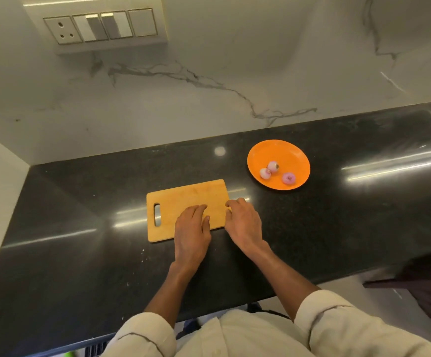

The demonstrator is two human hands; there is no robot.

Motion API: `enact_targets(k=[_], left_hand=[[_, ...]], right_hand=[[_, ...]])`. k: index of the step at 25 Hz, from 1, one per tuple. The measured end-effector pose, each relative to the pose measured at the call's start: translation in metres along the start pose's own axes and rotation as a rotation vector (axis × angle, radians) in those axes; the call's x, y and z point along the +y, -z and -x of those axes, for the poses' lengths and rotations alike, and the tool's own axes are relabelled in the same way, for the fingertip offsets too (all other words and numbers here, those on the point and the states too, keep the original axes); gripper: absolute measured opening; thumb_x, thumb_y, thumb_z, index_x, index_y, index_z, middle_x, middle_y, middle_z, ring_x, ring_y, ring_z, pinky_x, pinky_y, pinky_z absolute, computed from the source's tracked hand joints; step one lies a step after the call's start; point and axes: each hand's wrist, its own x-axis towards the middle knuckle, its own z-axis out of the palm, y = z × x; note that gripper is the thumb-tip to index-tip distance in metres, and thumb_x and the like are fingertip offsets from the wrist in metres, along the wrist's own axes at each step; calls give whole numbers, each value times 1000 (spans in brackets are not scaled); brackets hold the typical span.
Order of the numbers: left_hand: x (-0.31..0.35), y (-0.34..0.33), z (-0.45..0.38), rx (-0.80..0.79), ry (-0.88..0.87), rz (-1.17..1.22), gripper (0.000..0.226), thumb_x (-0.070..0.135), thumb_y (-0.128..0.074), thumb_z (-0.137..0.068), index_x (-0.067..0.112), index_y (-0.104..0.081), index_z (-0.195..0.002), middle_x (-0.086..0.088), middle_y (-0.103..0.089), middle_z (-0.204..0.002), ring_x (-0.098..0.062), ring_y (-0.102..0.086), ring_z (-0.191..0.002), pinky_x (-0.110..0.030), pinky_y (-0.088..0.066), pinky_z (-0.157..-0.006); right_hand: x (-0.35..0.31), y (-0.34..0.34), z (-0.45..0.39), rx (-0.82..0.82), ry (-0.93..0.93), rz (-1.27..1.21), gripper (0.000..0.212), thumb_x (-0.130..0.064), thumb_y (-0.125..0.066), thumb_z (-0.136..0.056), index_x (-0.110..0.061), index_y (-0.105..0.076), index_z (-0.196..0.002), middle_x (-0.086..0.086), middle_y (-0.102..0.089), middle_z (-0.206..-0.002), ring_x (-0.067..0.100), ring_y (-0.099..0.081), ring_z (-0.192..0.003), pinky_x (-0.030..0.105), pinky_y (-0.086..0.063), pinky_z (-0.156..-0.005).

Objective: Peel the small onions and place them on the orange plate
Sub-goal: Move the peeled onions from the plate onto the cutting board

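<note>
Three small peeled pinkish onions (273, 166) lie on the orange plate (290, 150) at the right of the black counter. A wooden cutting board (183, 199) lies left of the plate. My left hand (192, 233) rests flat on the board's near right part, fingers straight, holding nothing. My right hand (244, 222) lies at the board's right edge with its fingertips touching that edge; nothing shows in it.
The black granite counter (80, 228) runs left to right, with a marble wall behind and a corner wall at the left. A switch panel (98, 27) sits high on the wall. The counter's front edge is near my body; a dark object (430, 292) is at the lower right.
</note>
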Motion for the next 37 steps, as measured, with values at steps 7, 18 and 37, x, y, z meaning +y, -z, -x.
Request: enact_targets(k=[7,18,37], left_hand=[[35,-33,-34,-122,-72,-42,37,20,-62,-105,17,-65,-142,-5,-56,-153,-22,-48,-146,-44,-41,-122],[99,-77,-41,-63,-63,95,19,35,-62,-105,22,-73,-113,8,-69,-110,-8,-62,-103,-26,-50,-89],[92,-99,-76,-242,-53,-82,63,43,-41,-113,28,-18,-170,5,-6,-180,-16,4,-166,-54,-2,-134]], right_hand=[[52,20,-28,-82,-131,-148,22,-19,-61,-103,-24,-75,-119,-3,-76,-113,17,-71,-104,38,-60,-89],[117,46,-41,121,-247,-366,21,-16,-64,-102,-23,-71,-120,-4,-70,-116,16,-67,-106,36,-57,-90],[113,37,-73,208,-128,-486,46,-32,-79,-92,-26,-58,-132,-8,-65,-119,13,-60,-108,33,-54,-88]])
